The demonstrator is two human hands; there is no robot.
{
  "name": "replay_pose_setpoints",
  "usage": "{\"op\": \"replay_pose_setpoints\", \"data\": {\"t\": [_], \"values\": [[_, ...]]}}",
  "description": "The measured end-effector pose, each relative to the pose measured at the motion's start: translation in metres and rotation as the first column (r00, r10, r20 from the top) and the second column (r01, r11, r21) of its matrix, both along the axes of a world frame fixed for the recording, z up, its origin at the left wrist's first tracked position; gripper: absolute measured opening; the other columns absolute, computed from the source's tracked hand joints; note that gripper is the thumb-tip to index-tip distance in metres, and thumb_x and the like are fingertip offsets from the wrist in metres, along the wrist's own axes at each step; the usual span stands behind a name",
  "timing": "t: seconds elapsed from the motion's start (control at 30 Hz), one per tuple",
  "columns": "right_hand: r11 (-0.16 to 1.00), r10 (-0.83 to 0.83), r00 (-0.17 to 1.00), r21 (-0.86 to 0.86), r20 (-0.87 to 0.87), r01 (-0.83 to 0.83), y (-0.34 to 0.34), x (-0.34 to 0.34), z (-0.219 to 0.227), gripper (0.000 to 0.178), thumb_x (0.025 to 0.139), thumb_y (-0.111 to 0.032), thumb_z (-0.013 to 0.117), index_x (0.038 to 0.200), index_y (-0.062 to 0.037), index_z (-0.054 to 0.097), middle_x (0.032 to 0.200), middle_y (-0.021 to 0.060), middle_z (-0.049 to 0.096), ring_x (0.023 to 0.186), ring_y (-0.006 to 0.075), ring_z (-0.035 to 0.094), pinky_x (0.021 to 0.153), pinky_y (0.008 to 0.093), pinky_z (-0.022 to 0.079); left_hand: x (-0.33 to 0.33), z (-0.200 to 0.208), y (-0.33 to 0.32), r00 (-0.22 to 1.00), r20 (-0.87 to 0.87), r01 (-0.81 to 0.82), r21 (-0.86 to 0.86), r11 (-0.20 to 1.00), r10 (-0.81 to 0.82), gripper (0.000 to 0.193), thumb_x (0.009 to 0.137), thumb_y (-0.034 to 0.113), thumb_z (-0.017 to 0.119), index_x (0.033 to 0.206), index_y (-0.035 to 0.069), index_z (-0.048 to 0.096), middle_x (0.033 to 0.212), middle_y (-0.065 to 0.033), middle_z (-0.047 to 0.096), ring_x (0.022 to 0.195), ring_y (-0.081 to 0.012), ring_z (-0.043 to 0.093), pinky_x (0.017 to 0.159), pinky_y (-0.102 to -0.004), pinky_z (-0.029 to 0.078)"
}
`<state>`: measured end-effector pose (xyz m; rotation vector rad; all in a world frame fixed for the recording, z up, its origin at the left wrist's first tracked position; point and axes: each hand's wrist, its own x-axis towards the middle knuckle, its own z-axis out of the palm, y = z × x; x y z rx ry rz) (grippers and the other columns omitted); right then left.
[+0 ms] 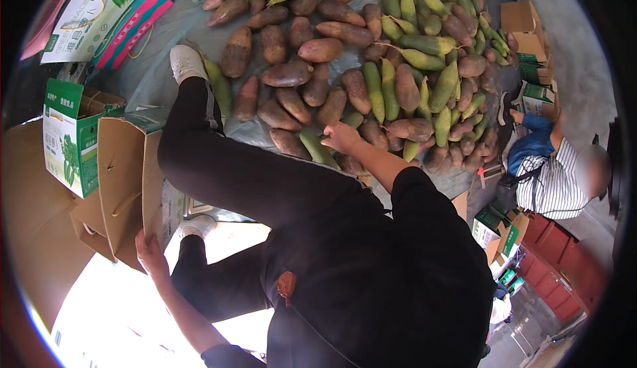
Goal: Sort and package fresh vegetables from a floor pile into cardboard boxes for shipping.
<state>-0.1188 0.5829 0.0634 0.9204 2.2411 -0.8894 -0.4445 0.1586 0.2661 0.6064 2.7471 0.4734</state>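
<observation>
My left hand [151, 255] grips the lower edge of an open brown cardboard box [121, 192], its fingers on the box wall. Out over the pile, my right hand [342, 138] reaches past my thigh with thumb and fingers a little apart. Just beside its fingertips lies a green radish [317, 147]; whether they touch it I cannot tell. Around it spread many long reddish-brown roots [287, 74], lying on a grey plastic sheet [159, 49]. Further right, long green radishes [443, 86] are heaped among more reddish ones.
Green-and-white printed cartons [70, 139] stand at the left, with a white, pink and teal carton [99, 16] behind. My white shoe [188, 63] rests at the pile's edge. At the right a person in a striped shirt [554, 179] is near more cartons [497, 235].
</observation>
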Motion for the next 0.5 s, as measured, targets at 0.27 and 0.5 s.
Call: {"op": "replay_pose_setpoints", "data": {"t": [0.27,0.5], "values": [[0.987,-0.078,0.939,-0.107,0.336,0.120,-0.021,-0.048,-0.004,0.072,0.062,-0.049,0.073,0.119,-0.0094,0.054,0.121,0.0141,0.055,0.117,0.0323,0.049,0.092,0.0456,0.043,-0.002,-0.008,-0.018,0.999,-0.032,-0.038,-0.006,0.999,0.038,0.025,0.082,0.003,0.053,0.106,-0.001,0.057,0.101,-0.0174,0.058,0.091,-0.0323,0.058,0.081,-0.0377,0.045],[0.974,-0.144,0.921,-0.113,0.363,0.196,-0.024,-0.047,-0.010,0.070,0.059,-0.042,0.076,0.116,-0.0080,0.056,0.118,0.0148,0.058,0.112,0.0309,0.054,0.094,0.0452,0.041,0.005,0.004,0.006,0.992,-0.124,0.003,-0.041,0.999,-0.008,0.023,0.076,0.003,0.056,0.098,0.000,0.060,0.091,-0.0184,0.061,0.089,-0.0363,0.056,0.077,-0.0447,0.044]]}}
